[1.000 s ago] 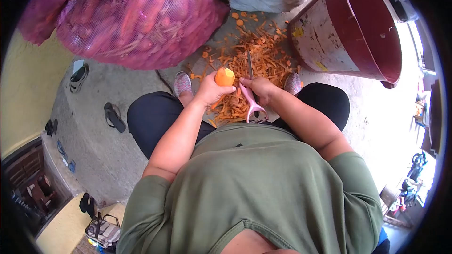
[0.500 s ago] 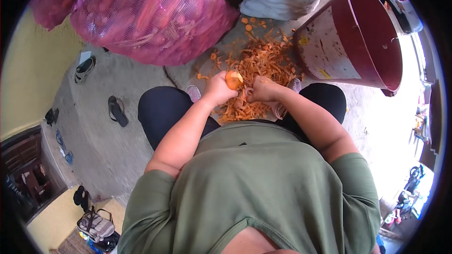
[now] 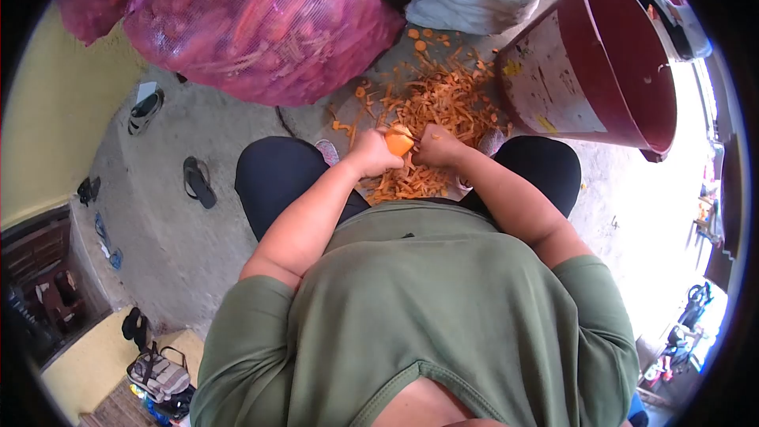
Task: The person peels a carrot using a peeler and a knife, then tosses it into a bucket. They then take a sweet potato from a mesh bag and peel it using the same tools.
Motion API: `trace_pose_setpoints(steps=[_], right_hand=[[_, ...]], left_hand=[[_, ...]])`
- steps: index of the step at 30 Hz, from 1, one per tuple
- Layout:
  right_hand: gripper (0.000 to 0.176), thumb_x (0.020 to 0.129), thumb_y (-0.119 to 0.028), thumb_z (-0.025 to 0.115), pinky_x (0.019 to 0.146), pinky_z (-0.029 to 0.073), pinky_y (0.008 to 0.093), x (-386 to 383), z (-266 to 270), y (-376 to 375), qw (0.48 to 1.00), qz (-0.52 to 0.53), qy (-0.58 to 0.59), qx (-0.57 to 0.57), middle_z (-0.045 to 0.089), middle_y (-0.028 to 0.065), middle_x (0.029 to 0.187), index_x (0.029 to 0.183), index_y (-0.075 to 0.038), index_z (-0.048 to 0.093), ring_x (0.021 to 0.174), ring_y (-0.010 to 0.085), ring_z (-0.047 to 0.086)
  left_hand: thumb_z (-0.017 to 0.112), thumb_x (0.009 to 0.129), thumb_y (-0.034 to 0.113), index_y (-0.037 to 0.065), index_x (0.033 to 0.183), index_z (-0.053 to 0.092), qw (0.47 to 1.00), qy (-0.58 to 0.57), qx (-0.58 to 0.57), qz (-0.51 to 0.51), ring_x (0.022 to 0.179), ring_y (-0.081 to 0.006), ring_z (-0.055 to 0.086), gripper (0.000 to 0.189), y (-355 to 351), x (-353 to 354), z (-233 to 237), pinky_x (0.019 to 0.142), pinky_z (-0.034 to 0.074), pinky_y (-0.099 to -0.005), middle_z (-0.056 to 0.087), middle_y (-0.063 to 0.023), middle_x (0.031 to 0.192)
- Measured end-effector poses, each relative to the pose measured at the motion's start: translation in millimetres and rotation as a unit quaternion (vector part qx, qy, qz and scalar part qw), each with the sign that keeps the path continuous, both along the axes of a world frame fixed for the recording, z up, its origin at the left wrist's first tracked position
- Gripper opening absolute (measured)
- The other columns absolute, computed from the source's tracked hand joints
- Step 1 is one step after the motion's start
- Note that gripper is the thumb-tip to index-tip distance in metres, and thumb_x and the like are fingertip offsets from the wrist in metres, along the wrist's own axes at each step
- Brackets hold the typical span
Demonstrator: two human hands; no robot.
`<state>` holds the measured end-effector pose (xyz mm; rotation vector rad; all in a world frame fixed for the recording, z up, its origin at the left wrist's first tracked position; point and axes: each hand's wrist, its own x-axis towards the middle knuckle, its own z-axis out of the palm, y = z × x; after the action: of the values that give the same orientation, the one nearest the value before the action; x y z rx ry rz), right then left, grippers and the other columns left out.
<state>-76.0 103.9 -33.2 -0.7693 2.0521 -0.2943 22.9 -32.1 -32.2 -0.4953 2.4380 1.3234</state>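
Fingers [image 3: 383, 158] of left hand [image 3: 367, 155] clamped round carrot [image 3: 399, 142], thumb side up; only the bright orange end shows past the grip. Right hand [image 3: 437, 146] touches the carrot from the other side, fingers curled together in a loose fist; whatever they grip is hidden, cannot tell. Carrot sits between the two hands, out in front of the knees and above the peelings [image 3: 431, 99] on the floor [image 3: 174, 213]. Progress, judged only: the peelings make a broad, thick heap running from between the feet up to the bucket [image 3: 545, 71], so much peeling looks done. Net sack [image 3: 261, 24] just beyond the heap looks full of carrots, so a large share appears left. Bucket stands tilted at right; the inside wall in view is bare, its bottom is out of sight, so no count of finished pieces. How much skin remains on the held carrot cannot be read, as the hands cover it. Pose: both forearms reach forward and down from the torso and meet at the midline. Left elbow bent, wrist rolled inward. Right forearm comes in from the right over the thigh, knuckles up.
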Motion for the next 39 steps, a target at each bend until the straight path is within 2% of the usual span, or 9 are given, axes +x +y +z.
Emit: trace_pose_setpoints(steps=[9,13,20,23,25,27,33,36,39], right_hand=[[0.03,0.058,-0.029,0.065,0.064,0.046,0.0357,11.1,13.6,2.9,0.998,0.029,0.053,-0.032,0.059,0.0171,0.077,0.075,-0.004,0.061,0.074,0.0276,0.057],[0.028,0.063,-0.031,0.062,0.061,0.045,0.0363,-24.3,-48.3,32.3,0.984,0.1,0.099,0.106,0.058,0.0143,0.072,0.072,-0.004,0.061,0.068,0.0271,0.056],[0.031,0.062,-0.031,0.06,0.061,0.045,0.0351,-35.4,-126.0,31.1,0.99,0.07,0.022,0.116,0.059,0.0149,0.078,0.079,-0.005,0.062,0.07,0.0278,0.056],[0.04,0.06,-0.038,0.061,0.066,0.044,0.0353,-22.8,-133.6,27.6,0.947,0.311,-0.047,0.068,0.059,0.0154,0.081,0.083,-0.005,0.062,0.074,0.0286,0.056],[0.04,0.058,-0.037,0.065,0.07,0.043,0.0359,-5.1,-142.4,12.4,0.929,0.308,-0.113,0.174,0.061,0.011,0.084,0.086,-0.008,0.063,0.079,0.0277,0.056],[0.044,0.057,-0.04,0.067,0.07,0.043,0.0366,11.9,-134.7,-4.0,0.856,0.485,-0.112,0.137,0.06,0.0119,0.087,0.086,-0.007,0.063,0.081,0.0271,0.056],[0.055,0.057,-0.048,0.066,0.068,0.043,0.037,23.5,-146.8,-15.1,0.829,0.506,-0.168,0.168,0.059,0.015,0.087,0.089,-0.004,0.06,0.078,0.0288,0.056],[0.055,0.059,-0.048,0.067,0.066,0.043,0.0371,11.8,-125.8,-17.3,0.863,0.421,-0.186,0.208,0.059,0.0142,0.086,0.089,-0.003,0.058,0.076,0.0263,0.056],[0.044,0.061,-0.046,0.068,0.057,0.043,0.0367,3.9,-135.5,-1.3,0.876,0.252,-0.315,0.262,0.055,0.0089,0.067,0.076,-0.007,0.058,0.061,0.0211,0.052]], left_hand=[[0.067,0.056,0.002,0.001,0.095,0.051,0.946,0.0,0.31,0.093,0.069,-0.0103,0.052,0.042,4.4,33.6,3.9,0.062,0.043,-0.0258,0.054,-0.0017,0.079],[0.065,0.059,0.002,0.004,0.089,0.052,0.89,0.06,0.452,0.016,0.067,-0.0087,0.051,0.033,-5.6,28.8,36.3,0.061,0.042,-0.0227,0.054,-0.0009,0.074],[0.067,0.059,0.002,0.005,0.092,0.05,0.891,0.03,0.402,0.207,0.073,-0.0108,0.052,0.038,-27.8,17.8,-1.3,0.068,0.042,-0.0241,0.054,-0.0011,0.079],[0.068,0.059,0.001,0.004,0.095,0.049,0.89,0.03,0.395,0.225,0.076,-0.0113,0.052,0.04,-31.9,5.5,6.8,0.069,0.043,-0.025,0.054,-0.0016,0.081],[0.068,0.059,0.001,0.004,0.096,0.049,0.869,0.048,0.404,0.28,0.077,-0.0115,0.052,0.042,-34.9,0.0,12.7,0.07,0.042,-0.0253,0.054,-0.0019,0.082],[0.069,0.059,0.001,0.003,0.099,0.049,0.856,0.062,0.401,0.321,0.079,-0.0112,0.052,0.044,-38.1,1.2,14.6,0.072,0.042,-0.0251,0.054,-0.0017,0.085],[0.071,0.059,0.003,0.003,0.102,0.05,0.836,0.063,0.37,0.4,0.081,-0.0102,0.051,0.048,-29.4,29.6,28.4,0.073,0.042,-0.0247,0.054,-0.0008,0.091],[0.07,0.059,0.001,0.002,0.102,0.05,0.8,0.059,0.414,0.43,0.08,-0.0097,0.052,0.047,-9.4,43.7,34.1,0.073,0.043,-0.0244,0.054,-0.0006,0.09],[0.068,0.061,-0.001,0.002,0.104,0.048,0.791,0.079,0.431,0.427,0.081,-0.0109,0.051,0.047,15.9,52.8,40.3,0.072,0.042,-0.0259,0.052,-0.0007,0.09]])
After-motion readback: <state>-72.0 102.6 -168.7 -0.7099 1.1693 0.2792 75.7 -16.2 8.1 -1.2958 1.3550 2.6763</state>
